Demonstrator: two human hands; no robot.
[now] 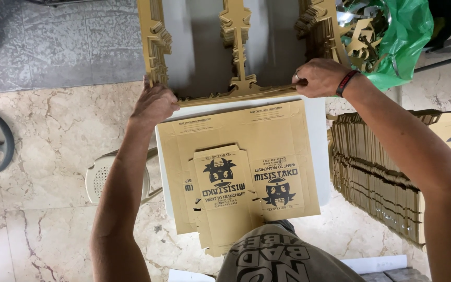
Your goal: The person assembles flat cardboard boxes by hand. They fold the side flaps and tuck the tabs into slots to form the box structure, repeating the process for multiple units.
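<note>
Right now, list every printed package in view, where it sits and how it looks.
Flat box blank: centre, tan, black cartoon print.
Printed sheet: under it, tan.
Die-cut frame: top, tan, both hands gripping.
Stacked blanks: right, tan.
Green bag: top right, scraps.

- A small, informal packaging workshop, seen from above, set up on a bare floor rather than in a factory.
- A small white table (319, 136) carries printed, die-cut brown cardboard box blanks (236, 156).
- At the table's right edge, a tall stack of the same flat blanks (377, 177).
- Beyond its far edge, a stack of cut-out waste frames (236, 47) and a green plastic bag (403, 36) stuffed with cardboard offcuts.
- A worn marble-tile floor (37, 141) and a white plastic stool (105, 177).
</note>
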